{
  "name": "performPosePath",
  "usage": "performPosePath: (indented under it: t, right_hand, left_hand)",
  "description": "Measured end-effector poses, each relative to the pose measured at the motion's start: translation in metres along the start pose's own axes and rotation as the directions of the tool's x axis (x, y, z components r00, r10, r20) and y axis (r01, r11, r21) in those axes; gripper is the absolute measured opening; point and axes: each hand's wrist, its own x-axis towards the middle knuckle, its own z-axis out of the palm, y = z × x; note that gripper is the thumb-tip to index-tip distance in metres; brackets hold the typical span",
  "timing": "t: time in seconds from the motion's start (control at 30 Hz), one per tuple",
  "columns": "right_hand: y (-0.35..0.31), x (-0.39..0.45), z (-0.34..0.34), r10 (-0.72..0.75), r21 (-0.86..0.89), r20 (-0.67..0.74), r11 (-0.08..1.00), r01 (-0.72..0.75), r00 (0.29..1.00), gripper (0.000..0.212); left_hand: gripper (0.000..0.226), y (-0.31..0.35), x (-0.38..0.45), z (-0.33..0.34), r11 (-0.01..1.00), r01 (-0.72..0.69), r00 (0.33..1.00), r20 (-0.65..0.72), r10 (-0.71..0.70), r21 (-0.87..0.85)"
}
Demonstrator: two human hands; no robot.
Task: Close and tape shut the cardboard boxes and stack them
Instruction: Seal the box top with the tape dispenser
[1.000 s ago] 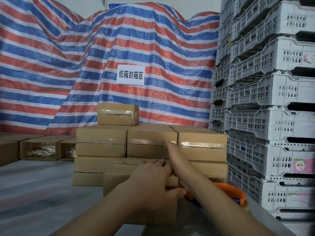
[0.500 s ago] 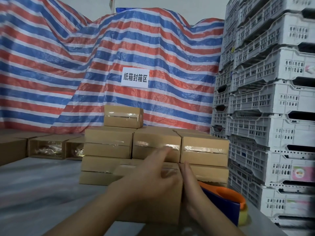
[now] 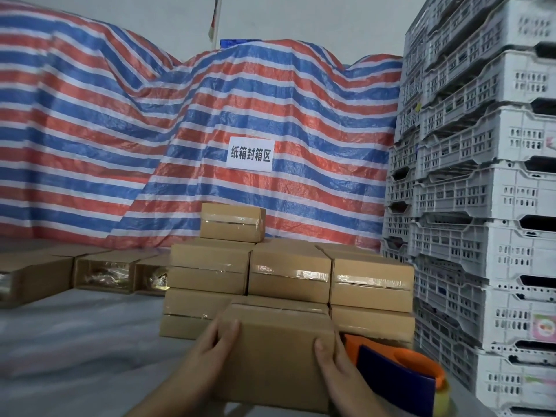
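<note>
The box [image 3: 279, 350] sits at the table's [image 3: 75, 341] near edge, gripped between the left hand [image 3: 215, 341] and right hand [image 3: 334, 361]. A tape dispenser [image 3: 397, 377] lies just right of it, with the stack [image 3: 288, 275] behind.

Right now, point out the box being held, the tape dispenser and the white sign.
held box [image 3: 278, 356], head view, front face between the hands
tape dispenser [image 3: 394, 376], head view, blue side panel
white sign [image 3: 250, 155], head view, centre of the printed sheet
</note>
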Motion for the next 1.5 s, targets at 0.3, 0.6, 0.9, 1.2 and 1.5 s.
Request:
performPosePath:
  t: [0.3,0.6,0.9,1.2,1.5]
  right_hand:
    - [-0.007,-0.010,-0.003,-0.139,0.029,-0.028,0.990,0.139,0.990,0.080]
    - [-0.103,0.025,-0.050,-0.346,0.106,-0.378,0.905,0.411,0.859,0.066]
    - [-0.189,0.169,-0.117,-0.130,0.282,-0.319,0.932,0.225,0.939,0.065]
    - [-0.177,0.290,-0.129,0.038,0.227,-0.204,0.974,0.009,0.978,0.035]
    - [-0.173,0.342,-0.124,0.229,0.092,-0.004,0.969,-0.227,0.974,0.034]
  left_hand:
    - [0.028,0.000,-0.004,0.006,0.999,-0.055,0.991,-0.120,0.054,-0.002]
    - [0.041,0.113,0.048,0.023,0.903,-0.428,0.878,-0.225,0.422,0.025]
    - [0.123,0.192,0.200,0.022,0.541,-0.610,0.781,0.323,0.534,0.579]
    - [0.109,0.182,0.309,0.024,0.335,-0.495,0.824,0.309,0.476,0.802]
    - [0.089,0.158,0.360,0.020,0.366,-0.405,0.899,0.291,0.328,0.838]
